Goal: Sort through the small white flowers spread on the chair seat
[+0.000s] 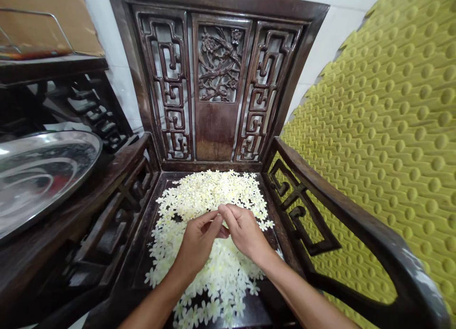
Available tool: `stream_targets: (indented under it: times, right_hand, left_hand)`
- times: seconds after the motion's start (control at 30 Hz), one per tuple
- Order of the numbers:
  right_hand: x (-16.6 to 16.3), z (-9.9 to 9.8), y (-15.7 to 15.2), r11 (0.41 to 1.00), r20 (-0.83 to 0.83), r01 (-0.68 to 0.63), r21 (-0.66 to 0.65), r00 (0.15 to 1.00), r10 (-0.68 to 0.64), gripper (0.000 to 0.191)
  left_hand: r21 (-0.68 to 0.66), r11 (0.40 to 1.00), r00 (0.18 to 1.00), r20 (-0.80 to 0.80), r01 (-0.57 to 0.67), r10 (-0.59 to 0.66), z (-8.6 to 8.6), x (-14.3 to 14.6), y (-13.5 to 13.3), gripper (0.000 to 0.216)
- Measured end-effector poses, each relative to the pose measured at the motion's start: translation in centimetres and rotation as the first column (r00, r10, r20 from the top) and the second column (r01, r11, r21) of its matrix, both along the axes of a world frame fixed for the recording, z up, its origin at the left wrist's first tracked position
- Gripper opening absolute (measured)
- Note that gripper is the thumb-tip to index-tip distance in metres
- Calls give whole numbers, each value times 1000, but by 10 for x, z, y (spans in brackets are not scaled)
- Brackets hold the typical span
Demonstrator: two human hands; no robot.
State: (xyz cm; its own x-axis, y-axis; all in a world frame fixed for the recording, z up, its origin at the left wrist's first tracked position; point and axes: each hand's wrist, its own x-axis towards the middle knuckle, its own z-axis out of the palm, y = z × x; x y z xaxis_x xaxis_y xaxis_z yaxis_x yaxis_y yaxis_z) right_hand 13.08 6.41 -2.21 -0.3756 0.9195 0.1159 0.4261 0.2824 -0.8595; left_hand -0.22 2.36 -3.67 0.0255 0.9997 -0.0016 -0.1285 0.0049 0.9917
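Note:
My left hand (201, 237) and my right hand (245, 228) meet fingertip to fingertip above a spread of small white-and-yellow flowers (217, 186). Thumb and fingers of both hands are pinched together. Whatever lies between the fingertips is too small or too hidden to make out. The flowers cover much of the seat of a dark carved wooden chair (215, 129), thickest toward the backrest and under my hands. A few single blossoms lie apart near the seat's sides.
A round shiny metal tray (80, 144) sits at the left, by the chair's left armrest (117, 163). The right armrest (342, 201) curves toward me. Beyond it stands a yellow-green bumpy mat (392, 129). At upper left is a cardboard box (46, 27) behind a metal wire frame.

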Motion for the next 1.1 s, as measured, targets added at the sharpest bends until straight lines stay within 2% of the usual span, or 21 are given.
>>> stream_targets:
  times: [0.07, 0.13, 0.23, 0.3, 0.37, 0.43, 0.47, 0.5, 0.57, 0.67, 0.77, 0.83, 0.9, 0.97, 1.1]
  right_hand:
    - [-1, -1, -1, 1000, -16, -3, -16, 1000, 3, 50]
    - [-1, -1, -2, 1000, -13, -5, 7, 1000, 5, 51]
    - [-2, 2, -4, 990, 63, 26, 137, 997, -35, 48]
    - [-3, 5, -5, 977, 105, 47, 209, 992, -70, 44]
    - [-3, 6, -6, 974, 102, 55, 222, 992, -79, 37]
    - [-4, 5, -6, 984, 52, 45, 172, 997, -55, 32]
    - [-4, 3, -6, 992, 4, 34, 119, 999, -35, 31]
    - [-3, 1, -5, 999, -57, 14, 48, 998, -12, 31]
    - [-3, -3, -1, 992, -233, -32, -120, 973, 3, 33]
    - [-2, -3, 3, 961, -442, -102, -257, 897, -23, 34]
    - [-3, 1, 4, 946, -521, -113, -305, 851, -67, 31]
    - [-3, 4, 3, 943, -537, -115, -314, 840, -77, 31]
    - [-3, 5, 2, 947, -538, -118, -300, 840, -66, 32]
    - [-2, 5, 2, 955, -525, -128, -269, 851, -34, 32]
    - [-1, 4, 3, 957, -509, -167, -237, 860, 24, 35]
  left_hand:
    - [-1, 999, 999, 4, -35, 35, -1, 3, 0, 28]
    - [42, 994, 993, -59, -96, 99, 0, 3, 0, 25]
    - [138, 979, 956, -234, -149, 178, 1, -3, 3, 22]
    - [275, 950, 864, -430, -149, 260, 3, -9, 4, 20]
    - [411, 908, 731, -594, -83, 335, 4, -16, 4, 20]
    - [473, 881, 635, -678, -9, 370, 4, -21, 3, 22]
    - [487, 874, 615, -692, 11, 377, 5, -22, 2, 22]
    - [498, 867, 616, -688, 16, 384, 5, -22, 1, 22]
    - [516, 856, 669, -633, -11, 390, 7, -21, 1, 21]
    - [469, 877, 820, -459, -103, 342, 12, -15, 2, 18]
    - [243, 946, 944, -198, -213, 264, 13, -11, 6, 20]
    - [69, 979, 981, -14, -193, 195, 11, -11, 9, 14]
    - [-70, 988, 983, 118, -136, 143, 9, -11, 10, 20]
    - [-101, 990, 981, 155, -100, 115, 7, -11, 11, 25]
    - [40, 996, 997, 16, -80, 80, 9, -12, 11, 15]
